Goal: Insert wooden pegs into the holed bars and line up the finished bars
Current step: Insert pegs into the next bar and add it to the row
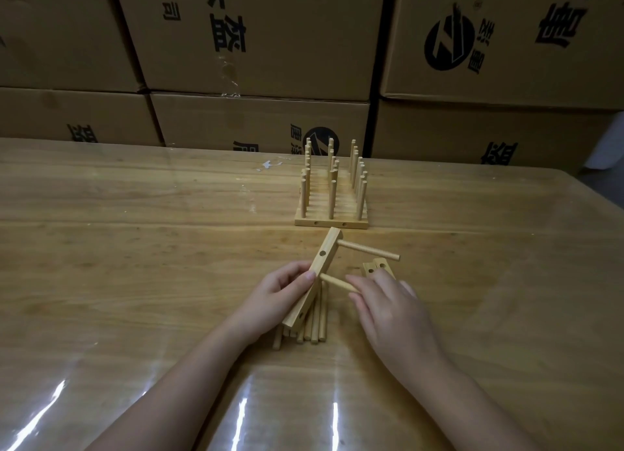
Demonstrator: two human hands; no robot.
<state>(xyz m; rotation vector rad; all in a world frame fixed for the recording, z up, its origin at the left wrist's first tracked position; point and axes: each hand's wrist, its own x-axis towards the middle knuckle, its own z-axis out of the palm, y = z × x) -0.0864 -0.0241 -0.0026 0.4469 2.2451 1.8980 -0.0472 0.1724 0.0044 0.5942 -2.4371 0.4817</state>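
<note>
Well, from the head view a good share looks done: the finished bars (332, 199) stand lined up farther back on the table (135, 248), pegs upright. The left hand (280, 297) grips a tilted bar (317, 270) with one seated peg (368, 250). The right hand (388, 307) pinches a second peg (336, 283) at its middle. Loose pegs (314, 325) and spare bars (375, 268) remain.

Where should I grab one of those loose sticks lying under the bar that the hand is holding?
Pinch a loose peg by its near end, coming in from the near side. The pegs lie flat and point toward the person. Their far ends are tucked under the bar that the left hand holds, so only the near ends stick out free.
</note>
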